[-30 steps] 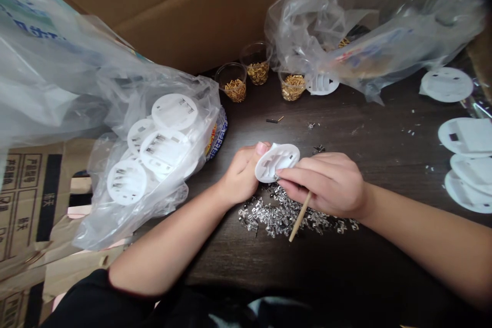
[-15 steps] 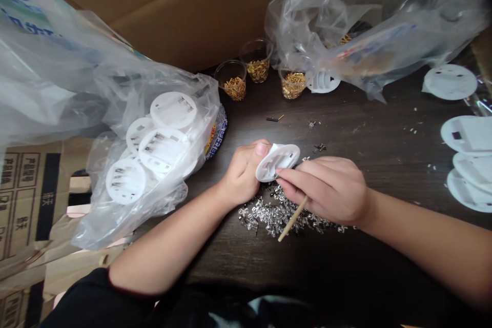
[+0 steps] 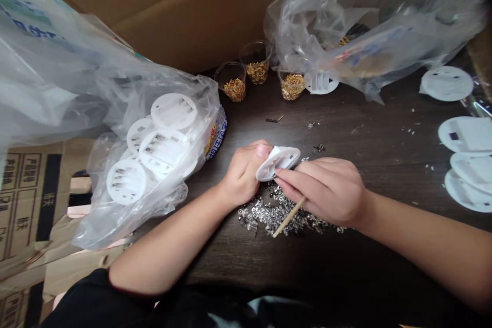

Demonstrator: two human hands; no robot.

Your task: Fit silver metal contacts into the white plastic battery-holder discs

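Note:
My left hand (image 3: 244, 174) grips the left edge of a round white plastic piece (image 3: 282, 160), thumb on top. The piece is tilted, with its compartments facing up and toward my right hand. My right hand (image 3: 334, 187) is closed around a thin wooden stick (image 3: 288, 219), whose free end points down toward me. The right fingertips touch the near side of the white piece; a tiny part at them is too small to make out. Beneath both hands lies a pile of small silvery metal parts (image 3: 269, 215) on the dark table (image 3: 223, 246).
Clear cups (image 3: 235, 82) of gold-coloured pins stand at the back. A plastic bag (image 3: 207, 97) with round white pieces (image 3: 126, 181) lies left. Another bag (image 3: 323, 5) is at the back right, and more white pieces (image 3: 467, 136) lie at the right edge.
The wooden stick's free end has shifted slightly left and up. The white piece has tilted a little in my left hand. Both hands keep their hold.

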